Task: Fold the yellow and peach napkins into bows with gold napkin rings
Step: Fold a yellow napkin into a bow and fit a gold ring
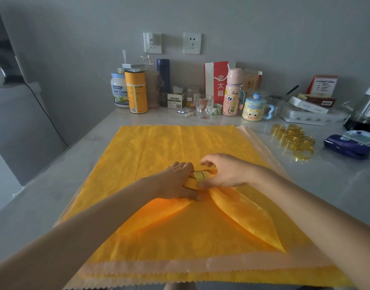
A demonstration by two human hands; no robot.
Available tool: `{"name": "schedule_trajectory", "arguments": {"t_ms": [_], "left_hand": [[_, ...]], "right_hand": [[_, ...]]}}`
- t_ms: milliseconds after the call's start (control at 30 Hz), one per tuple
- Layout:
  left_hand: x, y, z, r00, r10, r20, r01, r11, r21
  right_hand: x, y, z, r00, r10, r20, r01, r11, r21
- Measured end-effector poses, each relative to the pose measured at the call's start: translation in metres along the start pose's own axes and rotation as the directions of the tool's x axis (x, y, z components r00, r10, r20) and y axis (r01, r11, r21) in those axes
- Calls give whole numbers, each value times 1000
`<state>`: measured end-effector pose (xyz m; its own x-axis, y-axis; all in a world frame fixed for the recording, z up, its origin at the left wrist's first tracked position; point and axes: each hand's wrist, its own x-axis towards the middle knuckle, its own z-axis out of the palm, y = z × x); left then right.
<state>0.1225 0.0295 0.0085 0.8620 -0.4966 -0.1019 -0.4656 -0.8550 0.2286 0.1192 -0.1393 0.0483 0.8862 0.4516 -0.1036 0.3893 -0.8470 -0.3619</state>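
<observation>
My left hand and right hand meet in the middle of the worktop, over a flat stack of napkins with a yellow one on top. Peach edges of the stack show along its near side and its right side.

Between my two hands sits the folded napkin, yellow like the sheet under it. It is gathered tight at its middle, and its two pointed tails fan out towards me, one running under my left wrist and the other under my right. A gold napkin ring wraps that gathered middle, right in the gap between my hands.

My left hand grips the bunched cloth just to the left of the ring, fingers curled and the thumb pressed down on the near side. My right hand pinches the ring from the right, its thumb at the ring's near edge and its fingers bent over the top. How much cloth lies past the ring I cannot tell, as my fingers cover it.

The spare rings lie in a loose pile on the bare worktop, well to the right of the stack. A pack of tissues lies just beyond them. Along the wall stand an orange tin, a glass, a pink bottle and a yellow mug.
</observation>
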Motion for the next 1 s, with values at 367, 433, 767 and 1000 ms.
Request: {"name": "schedule_trajectory", "arguments": {"t_ms": [367, 433, 767, 1000], "left_hand": [[2, 1, -15, 994, -76, 84, 83, 993, -81], [2, 5, -25, 996, -20, 85, 38, 976, -212], [12, 14, -29, 989, 102, 111, -64, 951, -302], [9, 6, -24, 990, 59, 127, -4, 918, -398]], "right_hand": [[-12, 14, 0, 996, 67, 61, -75, 987, 141], [-16, 16, -1, 994, 97, 53, -103, 988, 116], [-20, 23, 1, 995, 90, 51, -101, 949, 300], [-16, 27, 7, 991, 127, -46, -93, 889, 449]]}}
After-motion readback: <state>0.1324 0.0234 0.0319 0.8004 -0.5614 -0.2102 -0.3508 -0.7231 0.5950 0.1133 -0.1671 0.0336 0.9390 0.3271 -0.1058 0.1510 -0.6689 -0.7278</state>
